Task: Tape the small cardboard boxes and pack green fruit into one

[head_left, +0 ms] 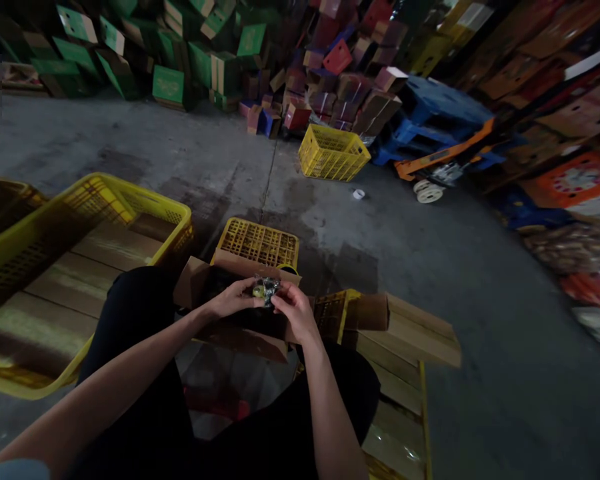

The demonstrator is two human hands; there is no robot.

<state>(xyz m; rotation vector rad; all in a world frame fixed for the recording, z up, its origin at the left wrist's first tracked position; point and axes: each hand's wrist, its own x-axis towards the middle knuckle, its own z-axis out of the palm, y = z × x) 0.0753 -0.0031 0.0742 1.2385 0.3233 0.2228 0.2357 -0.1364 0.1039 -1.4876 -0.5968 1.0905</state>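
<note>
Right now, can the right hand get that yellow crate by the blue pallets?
Probably not: the crate stands well beyond the box, out on the floor, and the right hand is busy with the packet.

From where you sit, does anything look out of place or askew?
Yes: the green boxes at the back lie tumbled at odd angles, not neatly stacked, and a small white thing lies alone on the floor near a yellow crate.

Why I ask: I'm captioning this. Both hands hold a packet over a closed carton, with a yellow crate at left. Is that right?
Not quite: the head view shows the carton open, flaps spread. The left hand and right hand do hold the packet over it, with the crate at left.
</note>
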